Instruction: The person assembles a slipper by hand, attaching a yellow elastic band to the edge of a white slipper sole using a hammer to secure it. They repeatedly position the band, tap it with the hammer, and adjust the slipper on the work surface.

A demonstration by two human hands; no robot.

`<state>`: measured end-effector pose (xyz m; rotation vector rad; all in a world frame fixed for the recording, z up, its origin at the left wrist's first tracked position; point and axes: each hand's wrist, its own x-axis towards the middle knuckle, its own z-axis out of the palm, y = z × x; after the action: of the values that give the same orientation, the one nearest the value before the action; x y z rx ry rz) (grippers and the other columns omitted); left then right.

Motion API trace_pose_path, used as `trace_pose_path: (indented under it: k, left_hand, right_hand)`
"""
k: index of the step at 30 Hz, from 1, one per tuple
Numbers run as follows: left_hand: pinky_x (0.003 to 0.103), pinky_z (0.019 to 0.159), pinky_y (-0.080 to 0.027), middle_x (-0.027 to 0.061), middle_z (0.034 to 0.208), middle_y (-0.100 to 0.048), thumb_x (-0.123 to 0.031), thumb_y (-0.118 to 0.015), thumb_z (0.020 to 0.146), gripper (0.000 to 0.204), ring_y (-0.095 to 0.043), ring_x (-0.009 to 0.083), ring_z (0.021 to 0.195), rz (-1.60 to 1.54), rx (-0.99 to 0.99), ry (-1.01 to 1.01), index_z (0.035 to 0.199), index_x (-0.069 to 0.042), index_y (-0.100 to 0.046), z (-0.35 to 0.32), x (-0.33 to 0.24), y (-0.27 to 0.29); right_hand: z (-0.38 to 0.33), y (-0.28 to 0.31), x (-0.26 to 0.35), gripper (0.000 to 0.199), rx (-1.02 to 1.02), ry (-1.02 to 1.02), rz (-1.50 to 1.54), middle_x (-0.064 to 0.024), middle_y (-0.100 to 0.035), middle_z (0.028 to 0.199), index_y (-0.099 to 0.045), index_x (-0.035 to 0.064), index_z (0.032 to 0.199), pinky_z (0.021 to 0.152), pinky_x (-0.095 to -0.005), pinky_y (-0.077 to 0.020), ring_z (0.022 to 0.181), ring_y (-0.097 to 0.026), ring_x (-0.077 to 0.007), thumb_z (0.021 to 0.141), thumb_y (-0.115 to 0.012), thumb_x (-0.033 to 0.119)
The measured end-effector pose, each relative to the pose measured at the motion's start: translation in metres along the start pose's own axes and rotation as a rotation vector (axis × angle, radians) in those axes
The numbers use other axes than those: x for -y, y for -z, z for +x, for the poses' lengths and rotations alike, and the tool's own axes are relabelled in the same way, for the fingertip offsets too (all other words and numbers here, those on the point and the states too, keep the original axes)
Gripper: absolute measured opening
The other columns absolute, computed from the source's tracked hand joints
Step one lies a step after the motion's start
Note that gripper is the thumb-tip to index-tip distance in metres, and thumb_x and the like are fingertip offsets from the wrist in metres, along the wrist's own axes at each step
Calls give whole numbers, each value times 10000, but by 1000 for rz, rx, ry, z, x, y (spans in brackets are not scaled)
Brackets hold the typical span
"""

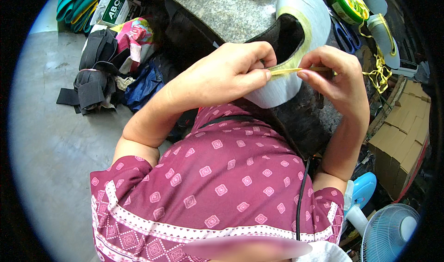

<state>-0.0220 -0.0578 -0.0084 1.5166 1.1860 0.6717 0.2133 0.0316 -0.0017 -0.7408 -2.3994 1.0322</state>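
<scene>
- Yellow strip (286, 70), thin, pinched at both ends: left hand (231, 72) w/ thumb and forefinger closed narrow on its left end, right hand (337, 74) w/ fingertips closed on its right end.
- Stretched taut btwn hands, right over grey-white shoe piece (303, 16), along its yellow-edged cutout.
- Shoe piece lying on dark fabric (305, 118), partly on speckled stone slab (226, 7).
- Containers: round green-lidded tin (344, 3) upper right, lid shut, contents not visible; white jug (384, 35) just beside it, contents cannot tell.
- Tangle of more yellow strip (379, 72) trailing from jug area, near right hand.
- Blue-handled scissors (344, 35) btwn shoe piece and jug.
- Cardboard boxes (407, 127) stacked at right edge, flaps closed.
- Left side: heap of black straps (95, 72) and coloured cloth (134, 40) on grey floor (51, 137); bare floor beyond heap.
- Right side tight: boxes, two fans (388, 229) low right, close by right elbow.
- Slab edge curving just above left hand.
</scene>
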Motion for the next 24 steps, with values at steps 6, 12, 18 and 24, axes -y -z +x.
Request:
trace_pose_path:
  k: [6,12,18,24]
  left_hand:
    - [259,683,-472,41,841,-635,-127,-540,952,463,-554,78,749,-117,12,68,1383,43,-527,-7,17,-5]
    - [276,852,-508,108,1081,-697,-114,-523,951,465,-617,109,952,-268,2,54,1381,64,-525,-8,25,-10]
    - [281,915,-500,113,1174,-678,-86,-512,968,456,-619,124,1040,-343,33,98,1396,73,-501,-10,23,-10]
    - [267,922,-498,96,1185,-659,-77,-497,991,462,-612,110,1047,-506,83,113,1430,62,-458,-10,23,-7]
  right_hand:
    - [2,4,-11,155,21,-3,-24,-42,-636,766,-669,-25,869,636,-241,-479,706,-613,-95,834,-779,79]
    - [8,-12,-23,150,36,-96,-33,-51,-657,781,-678,-20,892,673,-260,-494,735,-616,-112,829,-770,80]
    - [9,-16,-26,143,51,-104,-54,-47,-657,777,-679,-7,883,659,-256,-490,724,-607,-94,838,-764,98]
    - [11,-21,-29,158,5,-71,-42,-90,-681,786,-692,30,905,647,-288,-521,697,-665,-165,844,-759,161]
